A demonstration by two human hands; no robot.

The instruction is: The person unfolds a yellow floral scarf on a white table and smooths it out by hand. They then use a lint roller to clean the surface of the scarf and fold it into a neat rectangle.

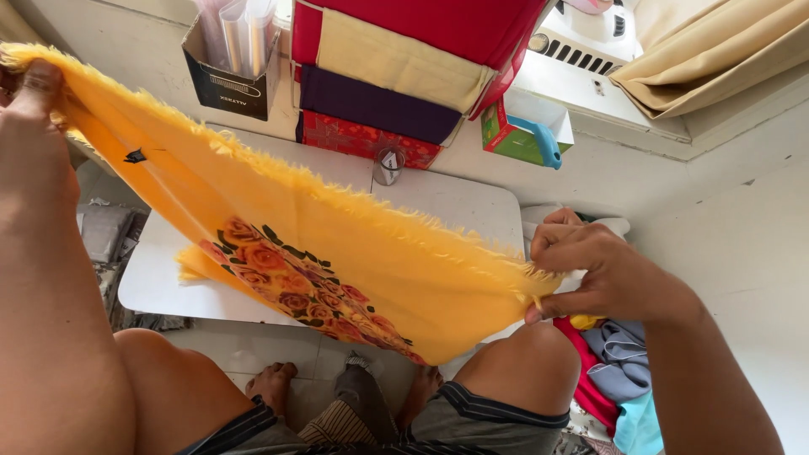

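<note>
Both hands, left [32,126] and right [594,270], pinch the stretched orange scarf [337,244] between them.

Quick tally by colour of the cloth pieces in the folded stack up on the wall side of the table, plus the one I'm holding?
Stack:
Red: 1
Beige: 1
Purple: 1
Red patterned: 1
Held between the left hand and right hand:
Orange fringed cloth with flower print: 1
Total: 5
</note>
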